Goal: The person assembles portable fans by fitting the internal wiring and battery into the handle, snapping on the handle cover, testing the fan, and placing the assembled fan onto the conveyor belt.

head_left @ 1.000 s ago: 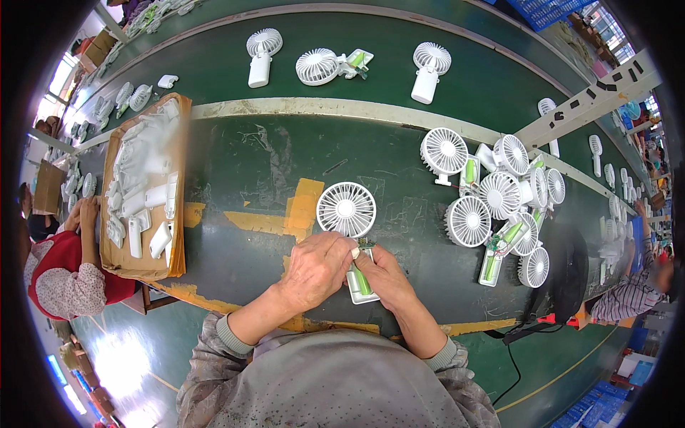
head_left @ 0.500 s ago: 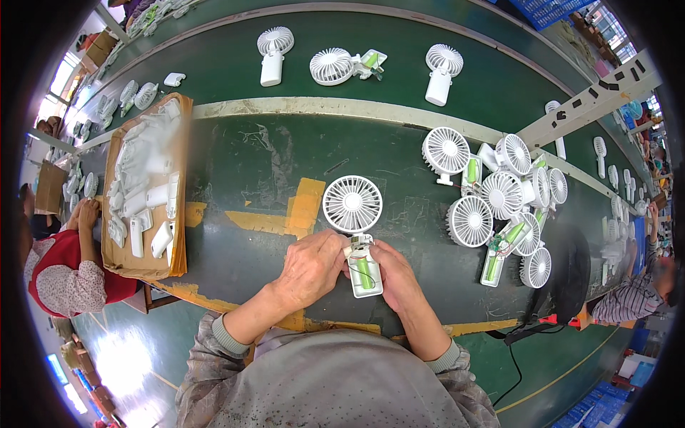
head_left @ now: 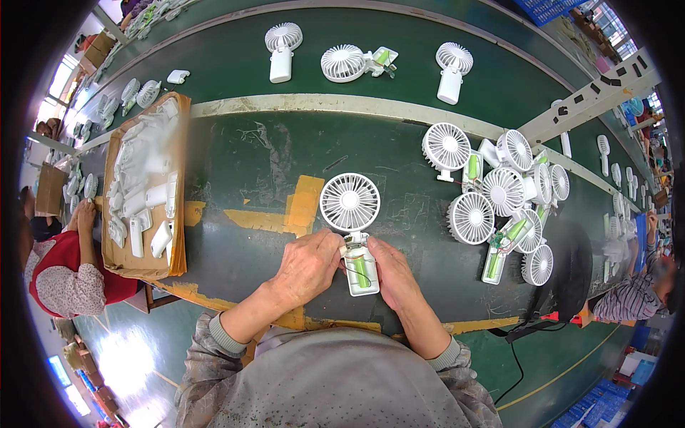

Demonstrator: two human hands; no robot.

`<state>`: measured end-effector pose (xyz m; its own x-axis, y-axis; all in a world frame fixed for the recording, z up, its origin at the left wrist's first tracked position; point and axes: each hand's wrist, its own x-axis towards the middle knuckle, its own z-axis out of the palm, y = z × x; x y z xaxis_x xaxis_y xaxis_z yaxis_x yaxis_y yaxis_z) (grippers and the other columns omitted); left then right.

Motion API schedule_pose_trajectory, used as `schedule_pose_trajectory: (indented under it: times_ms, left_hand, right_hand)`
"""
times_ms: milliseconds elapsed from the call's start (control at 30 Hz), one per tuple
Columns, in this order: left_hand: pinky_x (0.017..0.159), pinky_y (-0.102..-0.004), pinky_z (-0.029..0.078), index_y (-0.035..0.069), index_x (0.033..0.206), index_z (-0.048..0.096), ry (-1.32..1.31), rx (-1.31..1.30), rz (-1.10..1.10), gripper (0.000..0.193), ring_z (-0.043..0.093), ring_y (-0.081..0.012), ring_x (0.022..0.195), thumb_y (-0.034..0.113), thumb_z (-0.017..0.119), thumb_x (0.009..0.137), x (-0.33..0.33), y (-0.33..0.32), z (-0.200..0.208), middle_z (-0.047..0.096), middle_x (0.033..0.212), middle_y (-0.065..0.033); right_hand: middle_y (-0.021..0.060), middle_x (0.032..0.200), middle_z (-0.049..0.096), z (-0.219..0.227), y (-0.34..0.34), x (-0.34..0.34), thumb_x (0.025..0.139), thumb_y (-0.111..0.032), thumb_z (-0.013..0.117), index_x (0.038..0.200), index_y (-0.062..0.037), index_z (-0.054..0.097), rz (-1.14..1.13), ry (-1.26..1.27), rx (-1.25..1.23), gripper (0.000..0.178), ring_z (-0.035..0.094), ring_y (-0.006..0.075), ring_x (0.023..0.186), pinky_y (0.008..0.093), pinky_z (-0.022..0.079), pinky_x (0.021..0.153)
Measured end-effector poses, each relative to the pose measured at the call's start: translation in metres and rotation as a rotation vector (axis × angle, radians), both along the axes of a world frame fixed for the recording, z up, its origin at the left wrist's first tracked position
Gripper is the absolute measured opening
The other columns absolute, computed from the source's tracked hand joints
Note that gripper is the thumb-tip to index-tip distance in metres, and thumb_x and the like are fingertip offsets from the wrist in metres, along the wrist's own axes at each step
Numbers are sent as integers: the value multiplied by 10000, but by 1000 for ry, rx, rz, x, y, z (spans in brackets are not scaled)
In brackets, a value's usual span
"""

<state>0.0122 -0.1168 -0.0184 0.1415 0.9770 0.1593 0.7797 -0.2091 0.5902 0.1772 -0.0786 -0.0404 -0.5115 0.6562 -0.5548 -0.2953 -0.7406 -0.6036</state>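
In front of me is a white handheld fan (head_left: pixel 349 202), its round grille pointing away from me. The handle is open, showing a green battery (head_left: pixel 362 272) and thin wires inside. My left hand (head_left: pixel 308 265) pinches at the left of the fan's neck, fingertips on a small whitish part there that I cannot make out fully. From the right side, my right hand (head_left: pixel 392 269) grips the upper handle between thumb and fingers. Its fingers are partly hidden beneath the handle.
A cardboard box (head_left: pixel 180 235) of white fan casings stands at left. At right lies a pile of half-assembled fans (head_left: pixel 503 191). Beyond a pale rail (head_left: pixel 300 104), more fans (head_left: pixel 283 53) lie on a green conveyor belt (head_left: pixel 228 64). A co-worker in a red vest (head_left: pixel 68 274) sits at left.
The fans on the belt have shifted slightly to the right. Both hands and the held fan have moved a little left; the grip looks the same.
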Motion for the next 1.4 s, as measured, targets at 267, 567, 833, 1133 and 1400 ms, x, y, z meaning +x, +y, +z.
schedule_pose_trajectory:
  times_ms: [267, 567, 833, 1133, 1400]
  left_hand:
    - [552, -385, 468, 33, 855, 511, 44, 32, -28, 150, 584, -310, 656, -7, 609, 748, 1, -1, 4, 551, 756, -113]
    - [566, -362, 502, 8, 1062, 564, -24, 126, -83, 343, 608, -283, 664, -23, 603, 723, 3, -3, 5, 564, 835, -103]
    - [583, -346, 516, -20, 1031, 606, 96, 155, -165, 363, 622, -265, 699, -38, 594, 668, 7, -2, 8, 584, 912, -119]
    - [641, -364, 511, -71, 1029, 541, 189, 45, -224, 361, 588, -271, 756, 16, 572, 681, 12, 0, 15, 516, 880, -131]
    - [614, -370, 514, -24, 1031, 579, 119, -26, -236, 344, 606, -286, 767, -23, 572, 688, 9, 7, 16, 551, 876, -126]
  right_hand:
    - [116, 1011, 612, -5, -1, 2, 961, -212, 432, 1120, 33, 513, 49, 0, 50, 303, 627, 182, 879, 300, 525, 791]
    - [102, 1020, 614, -7, 1, 6, 969, -218, 415, 1150, 44, 509, 77, -27, 52, 332, 619, 163, 898, 259, 501, 793]
    - [88, 1088, 586, -5, 2, 8, 955, -163, 414, 1199, 43, 490, 41, 13, -18, 328, 572, 140, 961, 265, 465, 841]
    - [32, 1103, 564, -12, -2, 10, 916, -33, 461, 1232, 17, 485, 167, 18, 229, 321, 519, 82, 984, 231, 424, 863]
    - [24, 1072, 571, -8, -2, 9, 925, -37, 443, 1229, 10, 483, 174, -22, 279, 311, 521, 69, 954, 224, 433, 833]
